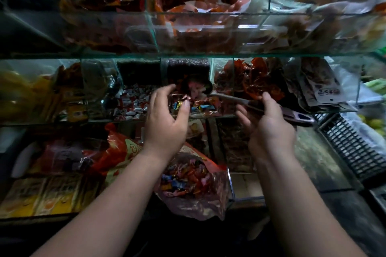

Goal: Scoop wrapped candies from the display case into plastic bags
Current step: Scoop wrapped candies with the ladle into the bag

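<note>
Mixed wrapped candies (203, 106) fill a middle compartment of the glass display case (188, 55). My left hand (165, 123) reaches into that compartment, its fingers and thumb curled round a clump of the candies. My right hand (269, 129) grips the handle of a pinkish scoop (296, 116). The scoop's front end points left into the same compartment, where its bowl is hard to make out. Below my hands, an open plastic bag (198, 204) lies on the lower ledge and holds several colourful candies (183, 177).
Neighbouring compartments hold white-and-red candies (133, 102) and orange-red snack packets (257, 81). A red bag (112, 148) and yellow packets (41, 196) lie at lower left. A black slatted crate (351, 148) stands at the right.
</note>
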